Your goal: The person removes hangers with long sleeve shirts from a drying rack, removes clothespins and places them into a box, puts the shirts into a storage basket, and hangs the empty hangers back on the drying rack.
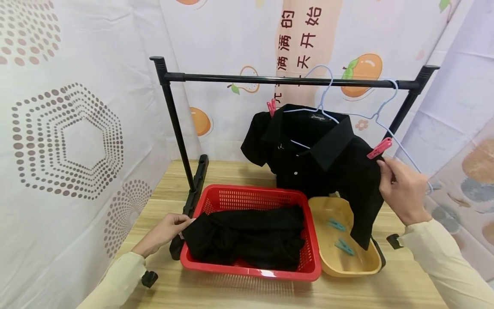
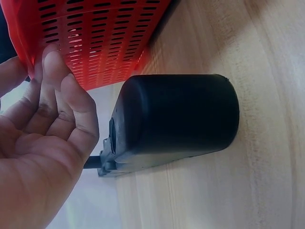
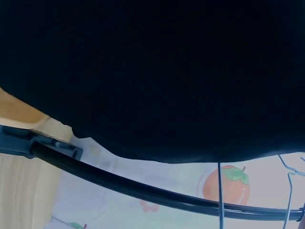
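A black collared shirt (image 1: pixel 293 167) hangs on a light blue hanger (image 1: pixel 323 96) hooked over the rod. One pink clothespin (image 1: pixel 272 107) sits at its left shoulder, another pink clothespin (image 1: pixel 380 148) at its right. Just below that second pin, my right hand (image 1: pixel 403 186) pinches the shirt's sleeve edge; in the right wrist view the dark cloth (image 3: pixel 152 81) covers most of the picture and hides the fingers. My left hand (image 1: pixel 167 231) grips the left rim of a red basket (image 1: pixel 251 271), fingers outside the wall (image 2: pixel 86 43). Inside the basket lies a bunched black garment (image 1: pixel 247 238).
The black rack's rod (image 1: pixel 247 80) spans the back, with a second blue hanger (image 1: pixel 376 116) at its right end. Right of the basket stands a yellow tray (image 1: pixel 328 264) holding teal clothespins (image 1: pixel 344 246). A black rack foot (image 2: pixel 176 114) lies beside my left hand.
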Demonstrator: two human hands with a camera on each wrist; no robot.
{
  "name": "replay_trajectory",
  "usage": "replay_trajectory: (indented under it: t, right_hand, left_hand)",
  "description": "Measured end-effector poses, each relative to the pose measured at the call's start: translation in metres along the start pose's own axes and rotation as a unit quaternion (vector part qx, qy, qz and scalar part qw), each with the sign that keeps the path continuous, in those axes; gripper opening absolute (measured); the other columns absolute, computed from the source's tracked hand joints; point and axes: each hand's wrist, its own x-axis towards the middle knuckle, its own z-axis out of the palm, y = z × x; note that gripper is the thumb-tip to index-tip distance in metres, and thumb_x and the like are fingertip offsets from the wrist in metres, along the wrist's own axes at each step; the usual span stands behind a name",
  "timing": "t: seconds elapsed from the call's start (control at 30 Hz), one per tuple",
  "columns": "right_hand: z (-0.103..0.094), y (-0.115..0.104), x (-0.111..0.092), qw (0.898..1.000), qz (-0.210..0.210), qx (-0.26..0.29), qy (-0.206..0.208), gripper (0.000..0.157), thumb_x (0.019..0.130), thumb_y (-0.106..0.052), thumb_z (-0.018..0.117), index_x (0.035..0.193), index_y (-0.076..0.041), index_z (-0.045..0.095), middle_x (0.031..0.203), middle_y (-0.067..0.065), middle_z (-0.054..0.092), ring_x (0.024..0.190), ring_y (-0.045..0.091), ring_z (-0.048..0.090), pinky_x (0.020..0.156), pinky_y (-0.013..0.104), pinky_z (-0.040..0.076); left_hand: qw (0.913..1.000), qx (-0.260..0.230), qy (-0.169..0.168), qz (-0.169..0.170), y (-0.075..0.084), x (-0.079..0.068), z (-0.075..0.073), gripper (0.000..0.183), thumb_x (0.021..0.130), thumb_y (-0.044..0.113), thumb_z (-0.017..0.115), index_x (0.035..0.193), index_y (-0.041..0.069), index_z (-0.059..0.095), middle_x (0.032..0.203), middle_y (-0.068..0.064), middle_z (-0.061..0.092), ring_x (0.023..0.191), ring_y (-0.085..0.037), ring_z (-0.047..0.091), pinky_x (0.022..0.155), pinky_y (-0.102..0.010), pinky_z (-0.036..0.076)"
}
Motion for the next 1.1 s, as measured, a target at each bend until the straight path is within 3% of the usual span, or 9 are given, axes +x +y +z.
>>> replay_trajectory:
  t: [0.2,0.37,0.77,1.1]
  right_hand:
    - [0.000,-0.005,0.008,1.000,0.015,0.009,0.021,0.025,0.099,-0.012,0.062,0.086,0.009,0.067,0.064,0.020,0.056,0.048,0.031,0.045,0.055,0.035,0.029]
    - [0.004,-0.010,0.010,1.000,0.011,0.021,0.014,0.028,0.100,-0.015,0.061,0.086,0.008,0.068,0.063,0.018,0.055,0.050,0.029,0.045,0.056,0.033,0.029]
    - [0.041,-0.039,0.006,0.996,-0.027,0.082,0.014,0.044,0.107,-0.031,0.057,0.087,0.006,0.069,0.064,0.014,0.059,0.046,0.024,0.047,0.049,0.040,0.035]
    - [0.056,-0.057,0.002,0.990,-0.007,0.142,-0.016,0.043,0.106,-0.032,0.058,0.085,0.003,0.070,0.069,0.012,0.062,0.050,0.020,0.048,0.050,0.031,0.036]
  left_hand:
    - [0.9999,-0.003,-0.008,0.006,-0.001,-0.002,-0.002,0.029,0.107,0.026,0.059,0.097,0.002,0.072,0.084,-0.006,0.065,0.075,-0.019,0.061,0.071,-0.032,0.054]
    - [1.0000,-0.003,-0.002,-0.002,-0.001,-0.004,-0.003,0.028,0.107,0.028,0.059,0.099,0.004,0.073,0.085,-0.005,0.067,0.077,-0.020,0.062,0.072,-0.033,0.054]
    - [1.0000,0.004,-0.003,0.003,-0.003,-0.004,0.000,0.028,0.107,0.028,0.059,0.097,0.005,0.072,0.086,-0.006,0.067,0.078,-0.020,0.062,0.072,-0.034,0.055]
    - [0.9998,0.012,-0.001,0.018,0.001,-0.002,0.001,0.026,0.108,0.023,0.057,0.097,0.004,0.072,0.087,-0.006,0.066,0.080,-0.019,0.062,0.072,-0.032,0.055]
